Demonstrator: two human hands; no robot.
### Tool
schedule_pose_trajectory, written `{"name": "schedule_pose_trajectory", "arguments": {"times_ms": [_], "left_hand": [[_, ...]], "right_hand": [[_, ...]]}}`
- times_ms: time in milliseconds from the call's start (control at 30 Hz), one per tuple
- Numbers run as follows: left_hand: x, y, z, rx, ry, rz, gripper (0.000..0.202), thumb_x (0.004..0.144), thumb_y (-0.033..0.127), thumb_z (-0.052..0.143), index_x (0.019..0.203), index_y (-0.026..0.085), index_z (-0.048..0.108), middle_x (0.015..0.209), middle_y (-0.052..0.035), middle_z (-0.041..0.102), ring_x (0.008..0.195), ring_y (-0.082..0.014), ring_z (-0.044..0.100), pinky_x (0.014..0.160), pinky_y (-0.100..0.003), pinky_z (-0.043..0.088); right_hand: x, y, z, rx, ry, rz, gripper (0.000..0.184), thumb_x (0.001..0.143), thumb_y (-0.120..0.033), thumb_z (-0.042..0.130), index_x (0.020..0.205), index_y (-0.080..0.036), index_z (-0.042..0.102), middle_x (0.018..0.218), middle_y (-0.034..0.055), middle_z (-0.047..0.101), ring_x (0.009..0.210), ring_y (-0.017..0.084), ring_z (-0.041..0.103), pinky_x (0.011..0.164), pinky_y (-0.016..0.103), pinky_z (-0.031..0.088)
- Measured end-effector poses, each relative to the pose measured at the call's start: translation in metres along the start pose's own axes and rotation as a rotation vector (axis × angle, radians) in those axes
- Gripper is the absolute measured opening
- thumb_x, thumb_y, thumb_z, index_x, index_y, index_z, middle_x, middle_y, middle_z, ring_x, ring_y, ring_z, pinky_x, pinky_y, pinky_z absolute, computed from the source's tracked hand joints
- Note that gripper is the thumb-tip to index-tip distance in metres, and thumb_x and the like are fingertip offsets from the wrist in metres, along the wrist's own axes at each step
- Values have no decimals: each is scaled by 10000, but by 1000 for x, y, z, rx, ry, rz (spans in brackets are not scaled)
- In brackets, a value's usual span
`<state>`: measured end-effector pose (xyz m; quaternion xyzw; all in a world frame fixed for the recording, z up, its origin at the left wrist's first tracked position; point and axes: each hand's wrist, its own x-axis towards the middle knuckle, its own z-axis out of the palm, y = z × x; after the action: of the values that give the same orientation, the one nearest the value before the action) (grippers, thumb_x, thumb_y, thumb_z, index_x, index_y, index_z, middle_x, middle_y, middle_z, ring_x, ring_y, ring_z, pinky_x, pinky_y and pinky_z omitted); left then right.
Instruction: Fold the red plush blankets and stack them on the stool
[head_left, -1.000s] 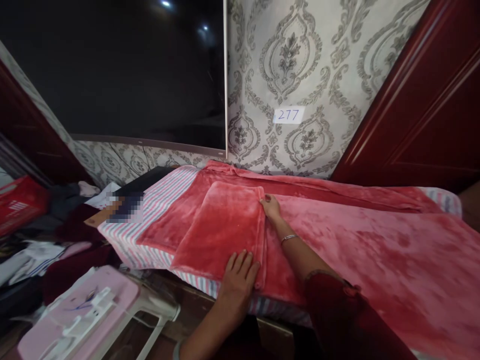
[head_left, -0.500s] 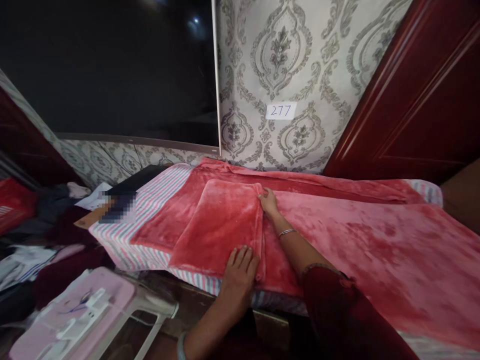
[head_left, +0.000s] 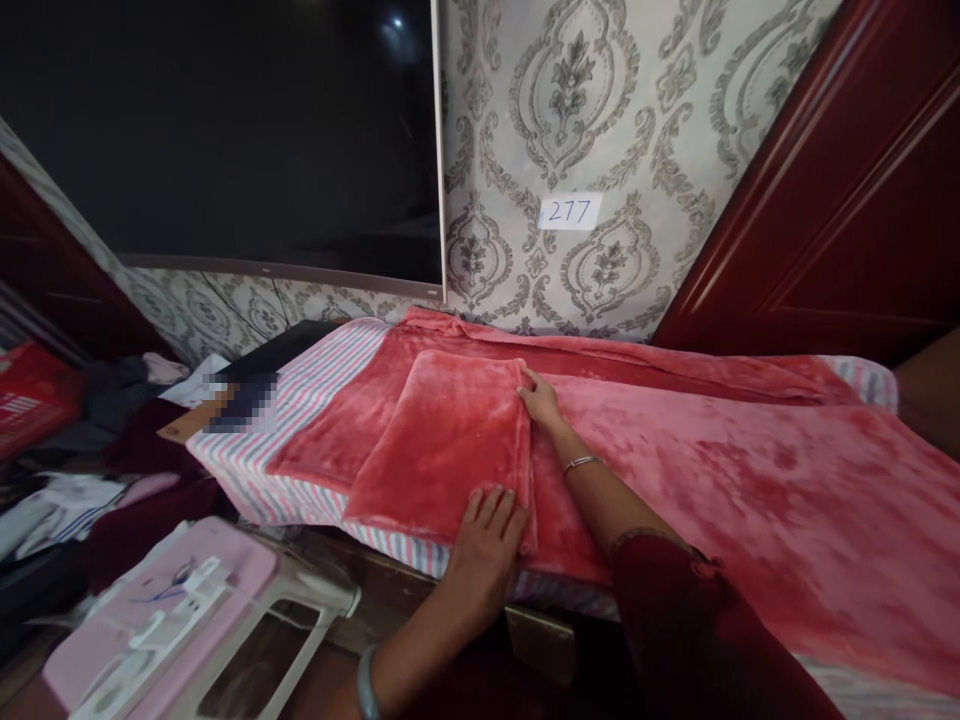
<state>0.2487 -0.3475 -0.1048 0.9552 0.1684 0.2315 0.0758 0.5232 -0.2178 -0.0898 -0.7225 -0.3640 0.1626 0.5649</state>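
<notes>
A plush red blanket lies spread along a long surface, with its left part folded over into a flat, roughly square flap. My left hand rests palm down near the flap's front right corner, fingers stretched out on the cloth. At the far right corner of the flap, my right hand has its thumb and fingers closed on the blanket's edge. Beneath the blanket is a striped cloth in pink, white and grey, showing at the left end and along the front.
A large dark television stands behind on the left. The patterned wall carries a paper label reading 277. A dark red door is at the right. Lower left, a pink stool holds a white power strip; piled clothes lie beyond.
The whole view has shifted slightly. Both hands keep nearly the same places on the folded flap, and the blanket's shape looks much the same.
</notes>
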Motion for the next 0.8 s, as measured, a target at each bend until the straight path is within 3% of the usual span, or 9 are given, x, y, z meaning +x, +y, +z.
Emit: {"name": "schedule_pose_trajectory", "arguments": {"times_ms": [100,167,267,367,400,433,567,667,800], "left_hand": [[-2,-6,-32,-222,-90,23,543,872,197,575,1415,215,555,1474,-114,578,1396,-269,507,1215,-550,334],[6,-29,-58,-328,-62,-8,467,933,260,531,1399,242,568,1454,-85,601,1379,-236,525,1215,-516,343],[36,-92,-90,-346,72,-184,381,968,288,464,1294,223,649,1386,-91,651,1320,-243,573,1160,-466,418],[81,-164,-106,-318,124,-553,413,902,251,535,1294,176,641,1335,-107,674,1199,-245,643,1060,-399,502],[96,-184,-107,-311,101,-723,413,894,258,554,1291,183,639,1279,-96,699,1140,-231,668,1000,-361,534],[110,-201,-107,-303,86,-791,402,893,278,565,1269,163,647,1173,-111,731,1040,-239,701,906,-354,571],[151,-240,-94,-286,11,-932,277,905,346,584,979,118,723,766,-100,720,717,-260,709,627,-339,567],[173,-251,-80,-237,-21,-975,279,924,351,573,902,116,720,699,-95,694,741,-277,716,622,-329,550],[191,-253,-61,-136,-16,-967,257,921,328,586,971,112,716,898,-150,745,955,-308,722,770,-336,553]], "right_hand": [[-8,0,-5,16,-27,39,636,816,-179,618,1443,-132,524,1247,138,698,1090,245,692,964,379,550],[-20,2,-10,48,-78,32,706,826,-216,621,1505,-141,443,1232,135,702,1053,251,705,928,392,571],[-45,9,-18,99,-180,-74,785,808,-277,652,1544,-178,397,1302,126,671,1123,279,679,982,437,553],[-68,16,-21,40,-204,-172,825,758,-334,709,1527,-197,444,1391,119,618,1248,318,608,1084,487,482],[-73,17,-22,14,-198,-190,825,745,-334,714,1519,-204,459,1421,113,597,1285,322,581,1115,497,453],[-78,19,-21,-5,-190,-204,818,737,-325,711,1512,-213,472,1447,105,578,1316,321,558,1139,501,427],[-91,22,-18,-13,-174,-246,787,742,-310,690,1499,-232,491,1489,95,544,1363,301,519,1169,505,390],[-99,22,-14,-16,-162,-266,770,755,-328,686,1493,-214,499,1486,114,543,1365,306,514,1160,518,398],[-107,23,-7,-11,-97,-320,638,803,-251,577,1440,-213,559,1422,105,599,1332,276,543,1157,499,409]]}}
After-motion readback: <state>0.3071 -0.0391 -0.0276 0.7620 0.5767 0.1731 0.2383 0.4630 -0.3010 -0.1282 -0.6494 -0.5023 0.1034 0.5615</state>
